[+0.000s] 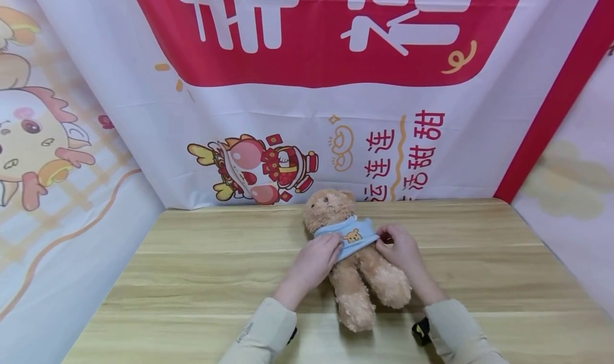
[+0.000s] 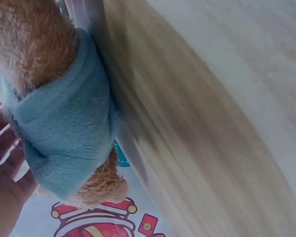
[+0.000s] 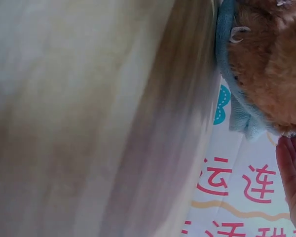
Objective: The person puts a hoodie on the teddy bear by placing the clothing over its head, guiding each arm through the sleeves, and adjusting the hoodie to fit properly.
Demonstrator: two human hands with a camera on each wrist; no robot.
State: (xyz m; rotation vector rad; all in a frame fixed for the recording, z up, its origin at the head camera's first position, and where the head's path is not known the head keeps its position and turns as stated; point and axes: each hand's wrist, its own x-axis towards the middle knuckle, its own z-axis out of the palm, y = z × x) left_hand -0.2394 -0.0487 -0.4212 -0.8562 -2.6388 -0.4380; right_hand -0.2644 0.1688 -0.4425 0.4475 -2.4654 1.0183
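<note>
A light-brown plush teddy bear (image 1: pixel 352 276) lies on its back on the table, head toward the back wall. It wears a light-blue shirt (image 1: pixel 342 231) with a small bear face on the front. At the shirt's lower left edge, my left hand (image 1: pixel 313 260) holds the hem. My right hand (image 1: pixel 400 247) pinches the opposite corner of the hem between thumb and fingers. Close up in the left wrist view, the blue shirt (image 2: pixel 64 113) wraps the fur, with the left fingers beside it. In the right wrist view, right fingers (image 3: pixel 291 163) touch below the brown fur (image 3: pixel 271 69).
The wood-grain table (image 1: pixel 201 268) spreads around the bear. A white and red printed cloth (image 1: pixel 288 103) hangs along the table's back edge, and printed cloth (image 1: pixel 62 140) covers the left side. A black strap (image 1: pixel 422 332) shows at the right sleeve.
</note>
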